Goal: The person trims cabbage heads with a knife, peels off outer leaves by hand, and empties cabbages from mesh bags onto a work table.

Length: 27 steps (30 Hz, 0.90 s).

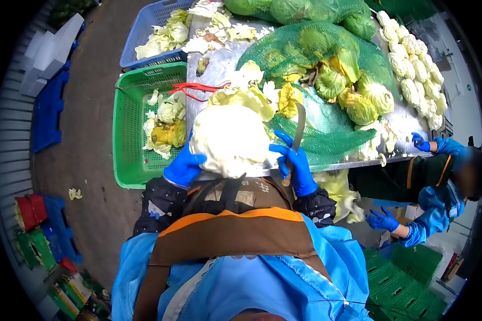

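Observation:
A pale, trimmed cabbage [230, 140] is in front of my body at the near edge of the metal table. My left hand [185, 166], in a blue glove, is closed against its left side. In my blue-gloved right hand [301, 170] is a knife [301, 120], its long curved blade pointing away from me and its wooden handle under my fingers. The blade stands to the right of the cabbage, apart from it. Just beyond the cabbage lie loose outer leaves [243, 99]. Untrimmed cabbages [329, 83] spill from a green mesh bag [321, 43] on the table.
A green crate [118, 125] and a blue crate [128, 48], both with leaves, stand left of the table. Red straps [198, 87] lie at its edge. Trimmed cabbages [412, 64] are piled far right. A co-worker in blue gloves [383, 219] stands at right.

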Tool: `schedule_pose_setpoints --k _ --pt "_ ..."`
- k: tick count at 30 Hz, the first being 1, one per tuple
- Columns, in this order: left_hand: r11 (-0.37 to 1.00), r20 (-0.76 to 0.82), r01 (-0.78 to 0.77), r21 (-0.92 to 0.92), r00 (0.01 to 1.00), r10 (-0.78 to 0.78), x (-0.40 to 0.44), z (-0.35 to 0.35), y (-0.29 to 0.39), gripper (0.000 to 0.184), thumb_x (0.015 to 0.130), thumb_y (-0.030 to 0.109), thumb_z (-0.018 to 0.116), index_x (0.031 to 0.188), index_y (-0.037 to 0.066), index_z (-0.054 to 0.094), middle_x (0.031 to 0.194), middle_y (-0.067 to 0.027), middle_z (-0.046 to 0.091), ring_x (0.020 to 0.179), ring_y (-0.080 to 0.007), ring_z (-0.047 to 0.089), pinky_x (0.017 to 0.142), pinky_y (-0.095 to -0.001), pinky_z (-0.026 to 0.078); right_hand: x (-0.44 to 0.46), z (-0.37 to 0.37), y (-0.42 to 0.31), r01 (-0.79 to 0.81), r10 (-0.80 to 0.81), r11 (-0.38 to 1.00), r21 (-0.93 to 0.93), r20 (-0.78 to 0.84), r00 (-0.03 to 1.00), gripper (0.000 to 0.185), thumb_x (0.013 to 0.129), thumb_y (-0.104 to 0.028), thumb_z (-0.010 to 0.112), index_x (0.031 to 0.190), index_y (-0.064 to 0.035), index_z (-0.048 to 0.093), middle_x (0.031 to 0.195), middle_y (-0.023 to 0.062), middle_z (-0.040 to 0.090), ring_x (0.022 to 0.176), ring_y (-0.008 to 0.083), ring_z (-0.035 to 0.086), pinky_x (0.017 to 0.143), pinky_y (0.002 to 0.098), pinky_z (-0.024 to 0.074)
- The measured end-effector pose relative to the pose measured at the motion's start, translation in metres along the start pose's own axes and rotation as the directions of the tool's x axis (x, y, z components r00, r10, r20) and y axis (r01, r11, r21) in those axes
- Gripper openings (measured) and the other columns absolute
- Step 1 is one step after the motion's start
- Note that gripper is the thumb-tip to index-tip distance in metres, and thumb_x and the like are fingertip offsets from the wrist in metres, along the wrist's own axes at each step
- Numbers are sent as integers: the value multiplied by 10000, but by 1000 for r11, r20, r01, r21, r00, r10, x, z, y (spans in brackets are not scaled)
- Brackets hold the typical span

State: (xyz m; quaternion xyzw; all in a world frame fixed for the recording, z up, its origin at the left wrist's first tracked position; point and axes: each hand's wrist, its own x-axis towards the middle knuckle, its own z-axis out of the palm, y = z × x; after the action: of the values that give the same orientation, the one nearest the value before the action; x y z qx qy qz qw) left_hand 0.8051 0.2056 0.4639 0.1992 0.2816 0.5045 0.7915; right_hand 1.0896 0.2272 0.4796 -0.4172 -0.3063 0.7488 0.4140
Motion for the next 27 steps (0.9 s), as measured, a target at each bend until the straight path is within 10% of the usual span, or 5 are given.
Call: schedule_pose_setpoints --k 14,19,21,23,27 --pt "754 210 -270 599 961 177 0 47 42 1075 526 62 860 1413 55 252 1359 -97 412 1242 -217 405 1048 -373 330 14 48 -21 206 -184 975 -86 207 961 1033 563 -239 798 1415 -34 252 1385 104 379 1243 217 408 1036 363 334" --pt "926 215 -84 367 977 3 32 29 28 927 613 148 805 1372 7 293 1323 -127 442 1206 -241 447 1021 -366 358 -7 30 -49 -3 52 949 -314 148 988 825 744 -207 708 1414 -36 258 1081 79 585 810 112 576 667 233 475" --pt "935 207 -86 345 978 13 45 41 20 861 685 205 753 1374 -13 284 1300 -129 464 1194 -238 459 1009 -357 368 -3 33 -33 211 -212 977 -32 -34 977 666 829 -271 622 1387 -57 329 808 27 611 482 64 485 428 186 383" --pt "980 220 -16 196 975 -28 56 66 20 891 721 267 728 1418 50 218 1361 -111 392 1217 -241 430 1002 -378 371 2 1 -24 -48 46 925 377 14 999 601 861 -358 557 1359 -70 381 1011 64 629 650 104 580 477 208 443" --pt "877 347 -254 407 932 109 94 108 17 893 749 250 728 1443 122 181 1427 -102 304 1276 -264 357 1037 -413 316 20 -1 -111 244 -204 747 618 -137 969 493 875 -430 502 1246 -106 512 1105 48 622 716 117 609 510 213 474"
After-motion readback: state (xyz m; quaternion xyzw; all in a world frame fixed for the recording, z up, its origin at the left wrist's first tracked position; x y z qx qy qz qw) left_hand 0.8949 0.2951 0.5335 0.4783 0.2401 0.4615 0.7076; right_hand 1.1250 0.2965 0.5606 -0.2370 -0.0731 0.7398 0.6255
